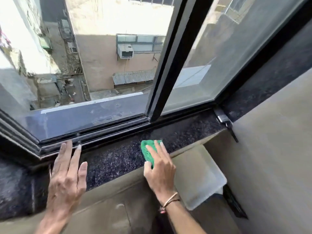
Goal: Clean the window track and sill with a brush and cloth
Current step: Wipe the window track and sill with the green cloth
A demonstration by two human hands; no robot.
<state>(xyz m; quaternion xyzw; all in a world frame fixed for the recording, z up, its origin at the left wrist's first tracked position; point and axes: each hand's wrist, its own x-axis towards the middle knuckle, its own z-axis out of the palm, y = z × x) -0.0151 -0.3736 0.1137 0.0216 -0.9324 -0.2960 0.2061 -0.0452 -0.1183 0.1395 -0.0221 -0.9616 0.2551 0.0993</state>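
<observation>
Two bare hands are working at the window. The right hand (159, 168), with thin bracelets (169, 200) on its wrist, is pressing a folded green cloth (148, 150) flat on the dark speckled stone sill (114, 159), its fingers lying spread over the cloth. The left hand (67, 173) is lying open with fingers stretched out, the palm on the sill edge and the fingertips reaching onto the black metal window track (101, 135). A brush with a black handle (225, 119) is lying at the far right end of the sill, well apart from both hands. A pale translucent plastic tray (200, 176) is sitting below the sill, just beside the right hand.
</observation>
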